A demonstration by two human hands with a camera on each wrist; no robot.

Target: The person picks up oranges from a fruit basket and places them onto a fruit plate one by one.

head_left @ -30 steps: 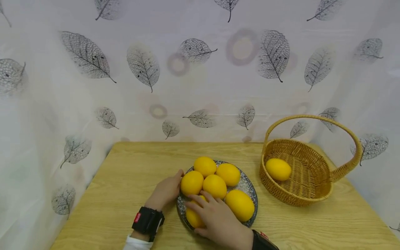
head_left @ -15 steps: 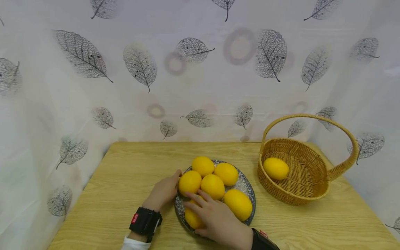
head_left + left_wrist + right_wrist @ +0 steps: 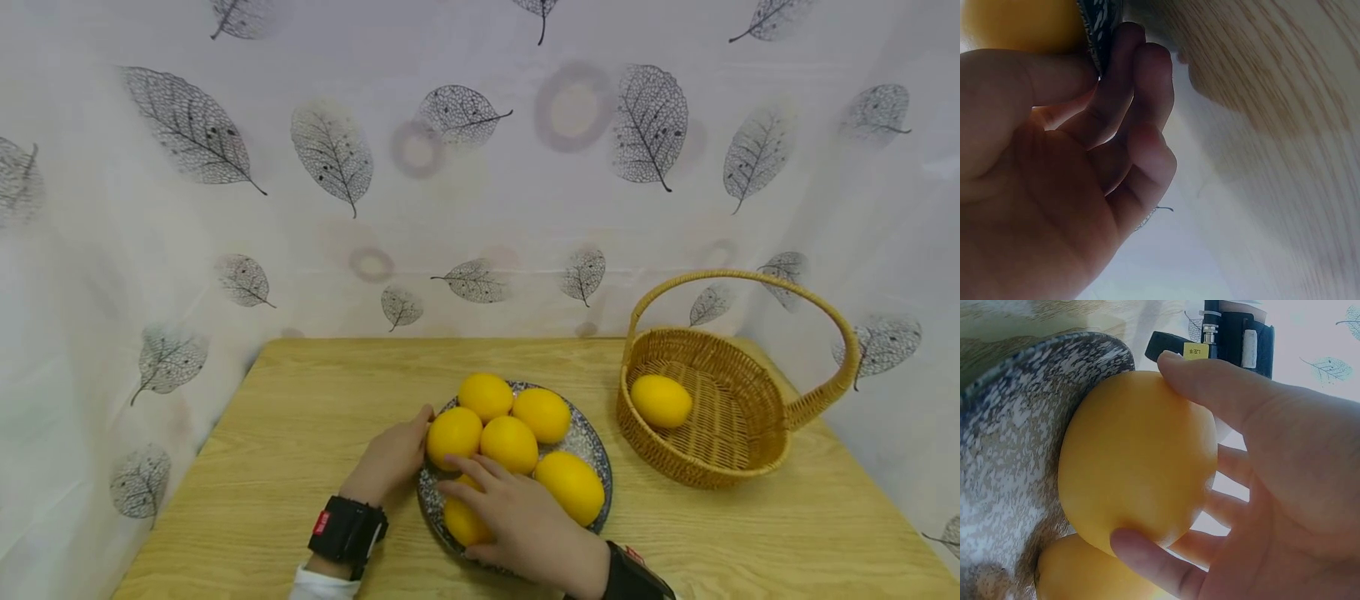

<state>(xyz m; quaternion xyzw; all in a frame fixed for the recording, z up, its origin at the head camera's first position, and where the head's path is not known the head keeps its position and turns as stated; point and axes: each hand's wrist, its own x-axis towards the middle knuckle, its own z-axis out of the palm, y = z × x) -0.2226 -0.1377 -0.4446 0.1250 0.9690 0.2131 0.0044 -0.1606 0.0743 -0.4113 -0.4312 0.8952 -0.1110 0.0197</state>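
A dark speckled plate (image 3: 588, 450) bears several smooth yellow oval fruits, lemon-like in shape. My left hand (image 3: 392, 457) pinches the plate's left rim, thumb above and fingers curled underneath, as the left wrist view shows. Over the near part of the plate, my right hand (image 3: 525, 521) grips the front-left yellow fruit (image 3: 1138, 456), its thumb and fingers spread round the sides. That fruit is within the plate's rim, partly hidden by the fingers in the head view. Another fruit (image 3: 570, 487) lies just right of the right hand, and one (image 3: 510, 444) just beyond its fingertips.
A wicker basket (image 3: 675, 467) with a tall arched handle (image 3: 750, 277) stands to the right of the plate, one yellow fruit (image 3: 662, 402) inside it. The wooden table (image 3: 300, 400) ends at a leaf-printed curtain (image 3: 480, 192) behind.
The head view has shifted slightly, so the scene sits a little further left. Both hands keep their holds on the plate's rim and the fruit.
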